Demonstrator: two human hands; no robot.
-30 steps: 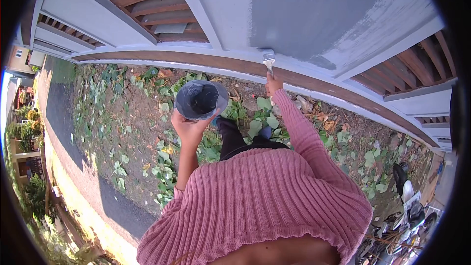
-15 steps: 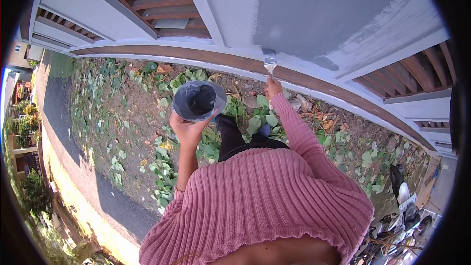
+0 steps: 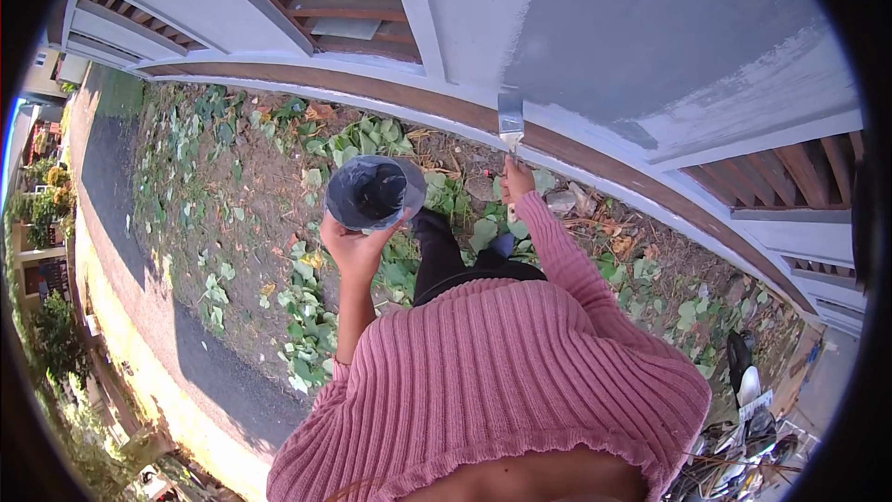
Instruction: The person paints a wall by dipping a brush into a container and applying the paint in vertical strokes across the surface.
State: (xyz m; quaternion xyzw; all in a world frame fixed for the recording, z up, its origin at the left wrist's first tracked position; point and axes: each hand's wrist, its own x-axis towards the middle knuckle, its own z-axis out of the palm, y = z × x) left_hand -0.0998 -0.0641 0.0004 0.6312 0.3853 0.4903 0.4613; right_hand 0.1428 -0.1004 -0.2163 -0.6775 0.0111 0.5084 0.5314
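My left hand (image 3: 359, 244) is wrapped round the near side of a paint container (image 3: 409, 188) whose inside is coated dark grey. In my right hand (image 3: 517, 179) is a paintbrush (image 3: 511, 128), gripped by its handle with the bristles pointing up and away from me. The bristle end overlaps the lower edge of the wall panel (image 3: 669, 28), near the left border of its grey paint. Fresh grey covers much of that panel, while paler streaks show along its right side and bottom.
Brown louvred vents (image 3: 344, 0) flank the panel, and a brown ledge (image 3: 437, 104) runs below it. Leafy plants (image 3: 311, 316) cover the soil around my feet. A paved path (image 3: 209, 363) lies to the left; a motorcycle (image 3: 751, 409) stands at the lower right.
The brush has shifted slightly down the panel toward its bottom edge, its handle now more upright. My view has turned a little; the container stays in my left hand.
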